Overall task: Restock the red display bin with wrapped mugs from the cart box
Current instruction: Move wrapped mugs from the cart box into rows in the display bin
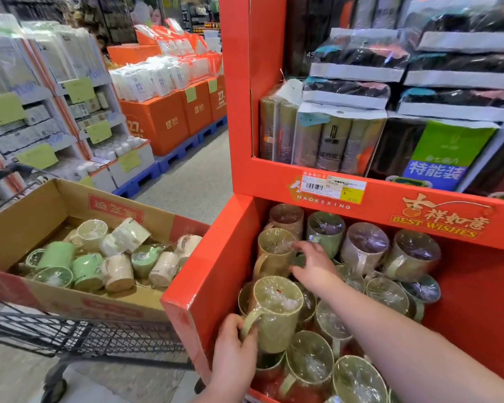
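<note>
I am placing stock in the red bin (pixel 216 271). My left hand (pixel 234 353) grips the handle of a pale green wrapped mug (pixel 277 312), which sits upright on the mugs just ahead of it. My right hand (pixel 313 266), further in, curves over a darker mug (pixel 298 260); whether it grips, I cannot tell. The box (pixel 26 216) lies well to my left hand's left. Next, I judge, comes a gentle release so nothing topples, then a reach back.

The left hand (pixel 233 356) and right hand (pixel 314 267) are showing bare, the right forearm (pixel 405 341) running unsleeved to the near edge.
</note>
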